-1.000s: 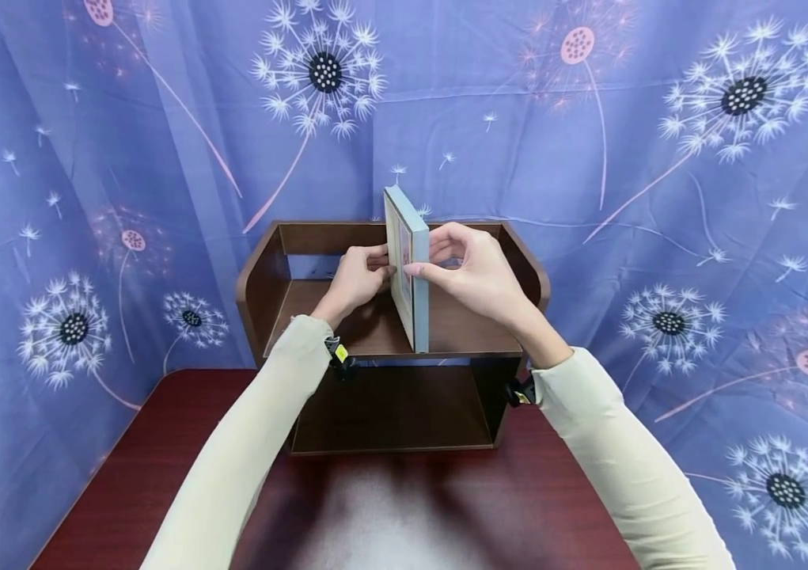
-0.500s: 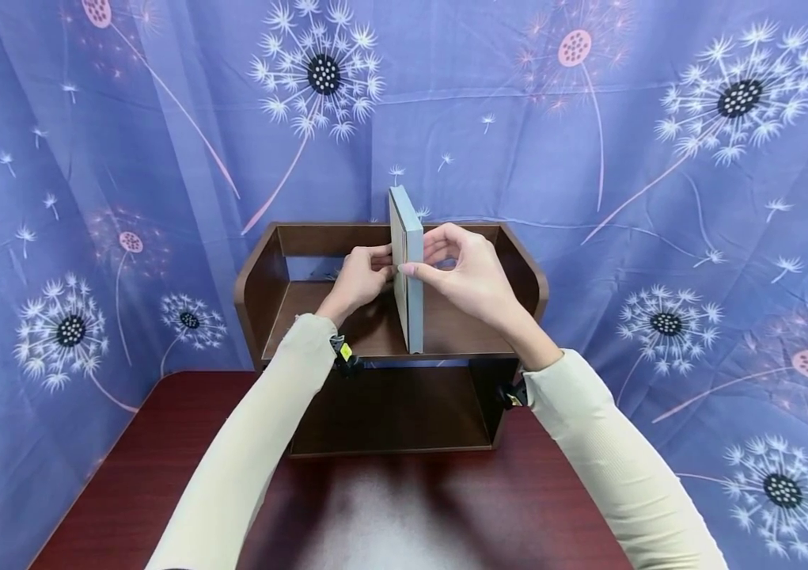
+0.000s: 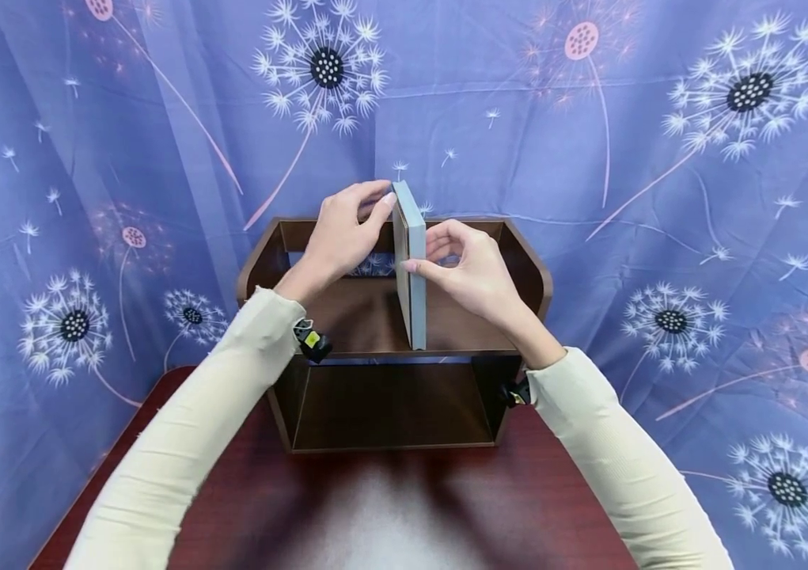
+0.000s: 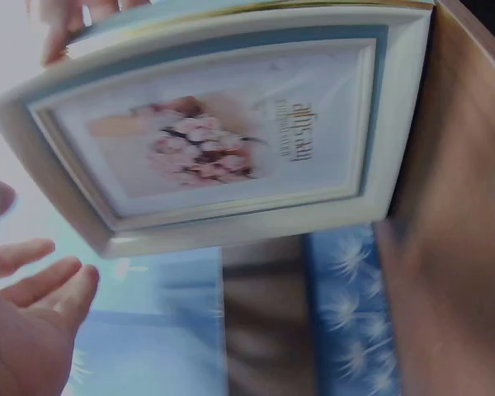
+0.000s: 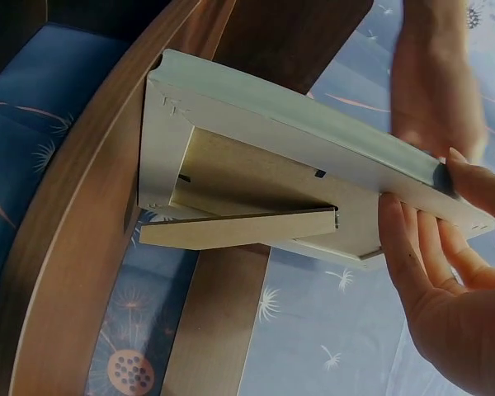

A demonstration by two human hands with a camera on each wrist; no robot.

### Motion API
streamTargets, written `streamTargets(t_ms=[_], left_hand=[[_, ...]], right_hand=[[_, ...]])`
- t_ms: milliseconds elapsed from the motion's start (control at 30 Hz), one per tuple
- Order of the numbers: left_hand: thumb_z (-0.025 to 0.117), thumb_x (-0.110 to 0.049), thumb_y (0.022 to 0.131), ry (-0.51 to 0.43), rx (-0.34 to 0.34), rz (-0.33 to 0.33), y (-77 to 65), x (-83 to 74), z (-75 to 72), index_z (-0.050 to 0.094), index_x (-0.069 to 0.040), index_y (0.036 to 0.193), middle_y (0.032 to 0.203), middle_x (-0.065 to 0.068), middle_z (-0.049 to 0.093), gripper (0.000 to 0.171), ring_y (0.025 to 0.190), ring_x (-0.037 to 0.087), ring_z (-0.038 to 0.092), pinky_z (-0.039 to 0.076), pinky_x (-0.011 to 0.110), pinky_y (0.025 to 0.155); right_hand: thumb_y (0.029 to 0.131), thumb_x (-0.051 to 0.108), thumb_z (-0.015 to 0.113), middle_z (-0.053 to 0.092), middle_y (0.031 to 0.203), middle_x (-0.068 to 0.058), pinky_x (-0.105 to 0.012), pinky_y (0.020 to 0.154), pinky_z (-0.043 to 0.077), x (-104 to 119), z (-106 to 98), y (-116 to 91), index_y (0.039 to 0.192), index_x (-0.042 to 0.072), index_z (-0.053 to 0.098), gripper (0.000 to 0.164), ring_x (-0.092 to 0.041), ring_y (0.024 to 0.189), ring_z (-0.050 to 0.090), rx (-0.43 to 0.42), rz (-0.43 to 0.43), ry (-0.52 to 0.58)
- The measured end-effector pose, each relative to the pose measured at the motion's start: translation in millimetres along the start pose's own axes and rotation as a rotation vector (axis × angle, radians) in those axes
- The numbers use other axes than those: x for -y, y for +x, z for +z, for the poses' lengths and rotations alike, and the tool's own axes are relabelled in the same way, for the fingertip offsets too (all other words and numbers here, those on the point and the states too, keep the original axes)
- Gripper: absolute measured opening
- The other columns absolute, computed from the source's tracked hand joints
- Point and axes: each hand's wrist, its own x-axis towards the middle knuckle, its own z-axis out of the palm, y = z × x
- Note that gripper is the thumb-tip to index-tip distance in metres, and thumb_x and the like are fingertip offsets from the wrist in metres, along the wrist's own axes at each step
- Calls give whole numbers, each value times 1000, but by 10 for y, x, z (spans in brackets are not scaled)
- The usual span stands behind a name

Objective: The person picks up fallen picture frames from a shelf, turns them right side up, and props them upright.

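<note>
A picture frame [image 3: 415, 277] stands upright, edge toward me, on the upper board of a brown shelf [image 3: 347, 317]. The left wrist view shows its front, a pink flower picture within a white and blue border. Its back faces the right wrist camera, with the stand leg [image 5: 239, 228] swung out. My right hand [image 3: 473, 273] pinches the near side edge, thumb on one face and fingers behind the other. My left hand [image 3: 343, 229] hovers by the frame's upper left, fingers spread; in the left wrist view a gap shows between them and the border.
The shelf has raised side walls [image 3: 528, 265] and a low back rail [image 3: 332, 236]. Below is a second, lower board [image 3: 389, 408]. It all stands on a dark red table [image 3: 553, 491], before a blue dandelion-print curtain [image 3: 446, 95].
My left hand has let go of the frame's left face and risen toward its top corner. The frame has turned slightly, its front less visible from the head. My right hand keeps its hold.
</note>
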Motion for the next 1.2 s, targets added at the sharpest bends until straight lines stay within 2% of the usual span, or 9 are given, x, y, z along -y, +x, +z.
streamTargets(t_ms=[233,367,500,633,767,833,1033,1100,1200], left_hand=[[42,-49,111,205,248,128,69,-243,-202,47,-11,159,165,9,47,61,156,23,42,32,40,130],[35,-51,113,269,381,174,93,-302,-235,60,-6,130,120,13,64,55,140,29,57,46,36,109],[30,-51,113,324,419,199,63,-305,-269,45,-12,100,88,4,41,44,106,31,65,41,38,91],[30,-52,113,362,427,179,22,-275,-305,51,-12,109,97,8,52,46,91,28,59,45,40,96],[34,-53,113,376,449,183,19,-263,-289,54,-9,141,151,16,58,56,137,31,60,44,44,119],[37,-53,112,379,448,196,26,-268,-272,50,-9,150,165,15,45,60,149,32,51,41,45,124],[42,-53,111,359,405,231,34,-278,-210,55,-11,129,151,12,55,47,113,30,68,50,41,108],[42,-53,111,347,392,226,25,-277,-178,55,-12,131,158,12,51,48,125,30,66,49,41,112],[40,-57,110,347,397,198,12,-276,-125,49,-11,151,171,14,35,63,156,29,42,37,43,127]], right_hand=[[86,26,88,79,98,-9,-27,79,52,-4,19,13,113,9,72,35,-14,89,76,-5,-24,19],[86,24,88,79,98,-9,-27,77,53,-4,46,24,113,9,73,34,-14,88,76,-4,-36,34],[88,26,86,79,101,-8,-28,79,54,13,54,36,114,10,73,34,-13,90,75,34,-35,44],[103,23,68,76,111,-12,-31,87,60,-17,18,55,122,6,70,26,-15,96,74,158,-38,148],[106,8,50,72,116,-21,-34,90,63,-134,-32,97,122,-3,67,26,-27,101,73,203,-34,265],[102,5,53,74,113,-19,-32,87,62,-217,-18,141,118,-2,69,24,-29,101,73,171,-48,179],[93,9,69,78,100,-12,-38,85,59,-405,150,287,111,3,71,19,-26,94,77,130,-69,-215],[93,10,70,77,97,-12,-41,84,59,-439,179,302,108,3,69,17,-26,93,76,141,-63,-272],[91,9,71,76,96,-12,-41,85,59,-460,169,300,105,3,67,15,-26,92,75,165,-52,-306]])
